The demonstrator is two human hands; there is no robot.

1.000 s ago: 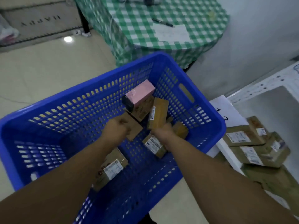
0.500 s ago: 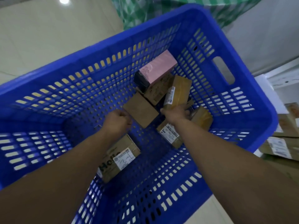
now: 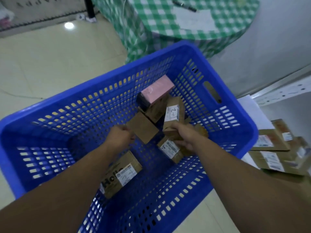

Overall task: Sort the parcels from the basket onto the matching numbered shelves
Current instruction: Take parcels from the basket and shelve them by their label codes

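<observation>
Both forearms reach in from 6 o'clock, down into the blue basket [image 3: 10, 153]. Nearest, below the left forearm, one brown carton printed "Hello" [image 3: 121, 174] lies flat on the basket floor, white label up.

The left hand [image 3: 120, 137] is curled into a fist just at the near-left corner of a plain brown carton [image 3: 143, 128]. Whether those fingers pinch it I cannot tell. At 3 o'clock from it, the right hand [image 3: 184, 136] has its fingers wrapped round the lower end of a hand-marked carton [image 3: 173, 111], which stands tilted, its label carrying a blurry scrawl. Under that wrist lies a barcode-labelled carton [image 3: 170, 149], and a brown piece [image 3: 201, 131] pokes out at the hand's 2 o'clock, mostly hidden.

Further in, at 12 o'clock, one pink box [image 3: 158, 89] with a dark end rests on another brown carton [image 3: 155, 113]. That makes six parcels plainly counted in the basket, plus the hidden seventh.

Out at 3 o'clock, beyond the basket wall, at least three labelled cartons [image 3: 269, 142] lie stacked on a white metal shelf [image 3: 286, 92], with a white sheet [image 3: 252, 110] at its edge.

Far off at 12 to 1 o'clock stands a table under a green checked cloth [image 3: 168, 31], carrying one pen [image 3: 185, 6] and one paper [image 3: 193, 19]. A doormat [image 3: 42, 10] lies at 11 o'clock.
</observation>
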